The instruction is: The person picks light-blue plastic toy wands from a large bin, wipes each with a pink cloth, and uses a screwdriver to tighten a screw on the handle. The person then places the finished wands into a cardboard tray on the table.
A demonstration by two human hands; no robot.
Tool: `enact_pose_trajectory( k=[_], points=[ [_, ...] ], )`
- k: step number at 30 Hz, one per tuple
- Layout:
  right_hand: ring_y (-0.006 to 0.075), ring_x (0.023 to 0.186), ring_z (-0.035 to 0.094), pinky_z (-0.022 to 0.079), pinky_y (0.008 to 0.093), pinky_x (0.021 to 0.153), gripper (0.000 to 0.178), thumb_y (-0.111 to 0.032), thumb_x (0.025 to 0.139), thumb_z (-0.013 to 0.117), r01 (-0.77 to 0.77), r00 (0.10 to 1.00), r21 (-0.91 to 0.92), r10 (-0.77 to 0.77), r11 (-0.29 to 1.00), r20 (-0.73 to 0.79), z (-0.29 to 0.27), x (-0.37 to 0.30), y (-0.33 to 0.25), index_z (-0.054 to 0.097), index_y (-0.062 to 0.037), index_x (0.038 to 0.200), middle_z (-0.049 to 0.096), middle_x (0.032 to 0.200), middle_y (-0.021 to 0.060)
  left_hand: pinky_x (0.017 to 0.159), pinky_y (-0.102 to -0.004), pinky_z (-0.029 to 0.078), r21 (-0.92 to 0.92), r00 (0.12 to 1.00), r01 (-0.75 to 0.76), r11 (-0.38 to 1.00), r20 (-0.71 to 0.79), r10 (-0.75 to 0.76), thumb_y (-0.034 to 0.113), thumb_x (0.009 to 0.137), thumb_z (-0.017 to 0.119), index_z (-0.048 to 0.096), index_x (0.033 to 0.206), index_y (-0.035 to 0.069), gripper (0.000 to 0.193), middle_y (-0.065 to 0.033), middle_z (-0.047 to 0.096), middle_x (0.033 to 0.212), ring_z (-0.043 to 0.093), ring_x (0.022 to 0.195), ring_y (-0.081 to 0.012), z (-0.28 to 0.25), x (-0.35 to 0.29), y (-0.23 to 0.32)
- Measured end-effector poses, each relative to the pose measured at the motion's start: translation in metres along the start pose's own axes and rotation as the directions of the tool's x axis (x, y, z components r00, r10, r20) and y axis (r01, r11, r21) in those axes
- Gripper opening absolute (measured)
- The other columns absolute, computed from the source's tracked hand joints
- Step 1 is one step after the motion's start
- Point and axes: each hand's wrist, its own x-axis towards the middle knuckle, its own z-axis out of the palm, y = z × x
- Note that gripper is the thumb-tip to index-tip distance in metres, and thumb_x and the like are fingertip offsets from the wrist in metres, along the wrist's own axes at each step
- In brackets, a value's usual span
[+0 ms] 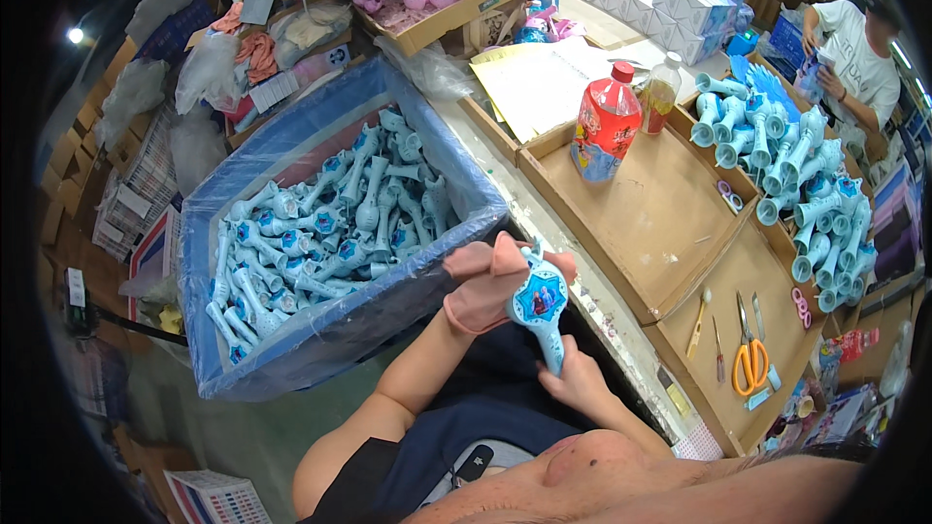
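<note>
A light-blue toy wand [540, 301] with a dark-blue picture panel on its head is held before my body. My right hand [575, 378] is closed around the lower end of its handle. My left hand [482, 296], covered by a pink glove or cloth, grips the wand's head from behind and the side; most of its fingers are hidden. Left of my hands stands a large bin [340, 315] lined with blue plastic, heaped with similar light-blue wands [320, 218].
At right, a worktable holds cardboard trays [621, 223] with a red-labelled bottle [608, 121], orange scissors [749, 359], a brush [698, 322] and a screwdriver [718, 349]. More light-blue pieces [796, 160] are piled beyond. Pink parts fill a box [476, 10] behind. A co-worker [854, 63] stands far right.
</note>
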Motion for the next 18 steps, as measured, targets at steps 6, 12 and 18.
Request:
enact_pose_trajectory(
  k=[6, 12, 18],
  points=[
    [0.0161, 0.072, 0.062, 0.051, 0.0355, 0.065, 0.037, -0.023, 0.082, 0.072, 0.143, 0.964, 0.555, -0.243, 0.819, 0.11, 0.025, 0.007, 0.004, 0.05, -0.0011, 0.103, 0.062, 0.082, 0.009, 0.066, -0.0355, 0.055, 0.048, 0.969, -0.244, 0.968, -0.033, 0.246, 0.041, 0.079, 0.072, 0.052, 0.108, -0.013, 0.064, -0.0226, 0.067, 0.091, 0.067, 0.077, -0.0282, -0.001, -0.009, 0.017],
    [0.0426, 0.069, 0.065, 0.053, 0.0502, 0.065, 0.035, -0.02, 0.079, 0.064, -0.099, 0.937, -0.276, -0.003, 0.956, -0.348, 0.035, 0.048, -0.013, 0.044, 0.001, 0.098, 0.064, 0.075, 0.0244, 0.074, -0.0331, 0.048, 0.126, 0.88, -0.105, 0.986, -0.451, 0.151, 0.023, 0.096, 0.05, 0.052, 0.096, 0.004, 0.02, -0.0069, 0.056, 0.088, 0.056, 0.086, -0.0172, 0.01, -0.007, -0.008],
    [0.0447, 0.063, 0.063, 0.052, 0.0517, 0.059, 0.038, -0.026, 0.084, 0.063, -0.103, 0.947, -0.189, 0.038, 0.977, -0.319, 0.054, 0.031, -0.027, 0.042, 0.0034, 0.097, 0.062, 0.069, 0.0273, 0.076, -0.0362, 0.05, 0.181, 0.891, -0.072, 0.981, -0.43, 0.145, 0.051, 0.098, 0.03, 0.057, 0.094, 0.006, 0.053, -0.0089, 0.063, 0.087, 0.06, 0.081, -0.0244, -0.021, 0.009, -0.016]
  ],
)
